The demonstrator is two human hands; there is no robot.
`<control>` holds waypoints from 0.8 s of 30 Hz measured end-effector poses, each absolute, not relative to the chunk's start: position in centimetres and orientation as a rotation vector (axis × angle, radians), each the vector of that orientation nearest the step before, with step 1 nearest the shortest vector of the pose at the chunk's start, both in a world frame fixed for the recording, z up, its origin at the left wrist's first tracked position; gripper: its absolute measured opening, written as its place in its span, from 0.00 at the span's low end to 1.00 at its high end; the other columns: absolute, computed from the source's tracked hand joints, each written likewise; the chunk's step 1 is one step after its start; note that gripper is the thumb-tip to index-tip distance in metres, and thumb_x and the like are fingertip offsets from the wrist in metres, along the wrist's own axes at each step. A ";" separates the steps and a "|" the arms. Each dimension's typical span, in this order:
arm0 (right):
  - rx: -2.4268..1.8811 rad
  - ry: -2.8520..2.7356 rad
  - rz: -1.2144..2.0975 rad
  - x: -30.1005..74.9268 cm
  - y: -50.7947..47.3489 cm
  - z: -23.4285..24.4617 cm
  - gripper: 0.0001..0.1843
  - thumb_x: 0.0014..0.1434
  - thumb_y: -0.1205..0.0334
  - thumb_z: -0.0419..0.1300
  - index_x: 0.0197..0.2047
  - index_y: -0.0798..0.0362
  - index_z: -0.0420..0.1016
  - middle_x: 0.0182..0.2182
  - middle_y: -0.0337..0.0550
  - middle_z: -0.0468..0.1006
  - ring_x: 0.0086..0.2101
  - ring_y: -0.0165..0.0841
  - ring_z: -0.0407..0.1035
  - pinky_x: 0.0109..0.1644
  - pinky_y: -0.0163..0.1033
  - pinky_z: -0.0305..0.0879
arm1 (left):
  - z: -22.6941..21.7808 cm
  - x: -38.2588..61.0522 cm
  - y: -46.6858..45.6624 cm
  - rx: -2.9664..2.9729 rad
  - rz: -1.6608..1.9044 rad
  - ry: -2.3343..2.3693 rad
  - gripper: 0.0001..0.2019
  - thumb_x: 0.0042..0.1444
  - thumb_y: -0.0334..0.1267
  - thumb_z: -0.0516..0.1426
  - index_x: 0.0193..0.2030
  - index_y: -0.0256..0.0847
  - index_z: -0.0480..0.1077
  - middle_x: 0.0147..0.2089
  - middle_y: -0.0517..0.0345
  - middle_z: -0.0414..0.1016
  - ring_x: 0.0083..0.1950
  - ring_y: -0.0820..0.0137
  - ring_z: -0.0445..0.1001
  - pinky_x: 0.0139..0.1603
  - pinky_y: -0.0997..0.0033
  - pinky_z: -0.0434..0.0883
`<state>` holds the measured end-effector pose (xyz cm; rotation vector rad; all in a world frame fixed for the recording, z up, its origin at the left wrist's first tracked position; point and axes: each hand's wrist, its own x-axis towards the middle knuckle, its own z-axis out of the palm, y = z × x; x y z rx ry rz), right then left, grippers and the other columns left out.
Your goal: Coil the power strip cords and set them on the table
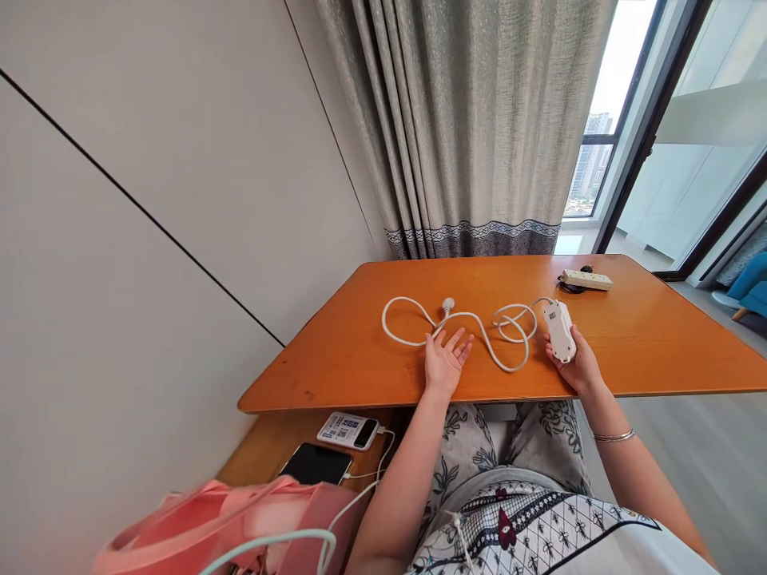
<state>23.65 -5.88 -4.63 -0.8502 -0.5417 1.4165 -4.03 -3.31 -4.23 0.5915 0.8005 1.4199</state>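
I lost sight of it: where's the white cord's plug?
In the head view, the plug lies on the table beyond the left hand, right of the leftmost cord loop.

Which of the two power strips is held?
The white strip with the white cord, in the right hand; the cream strip with the dark cord lies farther back on the table.

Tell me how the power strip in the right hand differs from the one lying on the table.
The white strip is held in the right hand; the cream strip lies on the tabletop. The white strip trails a looping white cord; the cream strip has a dark cord bunched close by. Both are pale and elongated.
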 end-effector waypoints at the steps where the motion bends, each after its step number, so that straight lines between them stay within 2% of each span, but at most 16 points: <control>1: -0.850 -0.531 1.408 23.6 -5.9 -4.6 0.16 0.66 0.51 0.54 0.50 0.51 0.73 0.34 0.46 0.82 0.27 0.33 0.76 0.32 0.38 0.79 | -4.3 -4.0 -3.3 0.600 1.437 0.805 0.25 0.62 0.62 0.45 0.55 0.47 0.54 0.59 0.42 0.70 0.51 0.61 0.79 0.47 0.60 0.76; 6: -0.851 -0.500 1.385 23.2 -6.1 -4.4 0.14 0.66 0.53 0.54 0.49 0.51 0.72 0.34 0.46 0.82 0.27 0.32 0.76 0.32 0.35 0.78 | -4.7 -3.2 -3.9 0.735 1.523 0.889 0.18 0.60 0.49 0.54 0.53 0.46 0.59 0.61 0.46 0.69 0.47 0.64 0.80 0.45 0.64 0.76; 9: -0.851 -0.521 1.387 22.9 -6.2 -4.5 0.15 0.63 0.53 0.58 0.49 0.52 0.73 0.35 0.46 0.83 0.28 0.32 0.76 0.33 0.35 0.79 | -5.4 -2.9 -4.4 0.934 1.560 0.992 0.22 0.57 0.47 0.57 0.56 0.45 0.60 0.64 0.44 0.67 0.49 0.62 0.80 0.49 0.63 0.75; 12: -0.852 -0.535 1.372 23.0 -6.2 -4.8 0.16 0.59 0.52 0.62 0.48 0.50 0.73 0.36 0.45 0.83 0.30 0.33 0.76 0.34 0.37 0.79 | -6.1 -3.2 -4.3 1.186 1.576 1.035 0.30 0.58 0.49 0.57 0.65 0.47 0.55 0.69 0.40 0.61 0.58 0.57 0.76 0.57 0.58 0.72; 16: -0.843 -0.550 1.241 24.3 -5.9 -5.2 0.17 0.54 0.53 0.66 0.45 0.50 0.72 0.37 0.42 0.82 0.30 0.32 0.76 0.30 0.34 0.77 | -6.0 -5.5 -2.6 1.509 1.693 1.150 0.42 0.58 0.52 0.58 0.73 0.49 0.41 0.76 0.38 0.43 0.72 0.54 0.59 0.68 0.52 0.61; 19: -0.847 -0.416 1.060 26.3 -5.7 -5.4 0.17 0.53 0.53 0.64 0.44 0.52 0.70 0.34 0.40 0.80 0.28 0.28 0.74 0.27 0.29 0.73 | -5.1 -7.5 -1.6 1.620 1.872 1.378 0.43 0.56 0.52 0.60 0.73 0.43 0.45 0.77 0.38 0.38 0.77 0.50 0.42 0.74 0.47 0.46; 21: -0.859 -0.304 0.955 27.6 -5.6 -5.5 0.17 0.55 0.53 0.61 0.46 0.51 0.69 0.33 0.39 0.79 0.28 0.27 0.74 0.27 0.29 0.72 | -4.5 -7.9 -1.9 1.690 1.963 1.459 0.39 0.57 0.50 0.60 0.71 0.42 0.49 0.77 0.38 0.37 0.78 0.49 0.36 0.74 0.45 0.44; 22: -0.867 -0.270 0.917 28.2 -5.6 -5.6 0.18 0.56 0.52 0.60 0.47 0.51 0.68 0.34 0.39 0.79 0.28 0.27 0.74 0.27 0.30 0.72 | -4.3 -7.7 -2.3 1.756 1.984 1.455 0.37 0.58 0.48 0.59 0.71 0.42 0.51 0.77 0.38 0.38 0.78 0.50 0.38 0.74 0.45 0.45; 24: -0.892 -0.276 0.862 29.2 -5.7 -5.6 0.19 0.56 0.51 0.59 0.48 0.50 0.67 0.35 0.39 0.79 0.29 0.28 0.74 0.28 0.31 0.71 | -4.1 -6.8 -3.3 1.951 1.960 1.385 0.32 0.60 0.45 0.58 0.69 0.42 0.54 0.75 0.38 0.46 0.76 0.52 0.47 0.73 0.46 0.50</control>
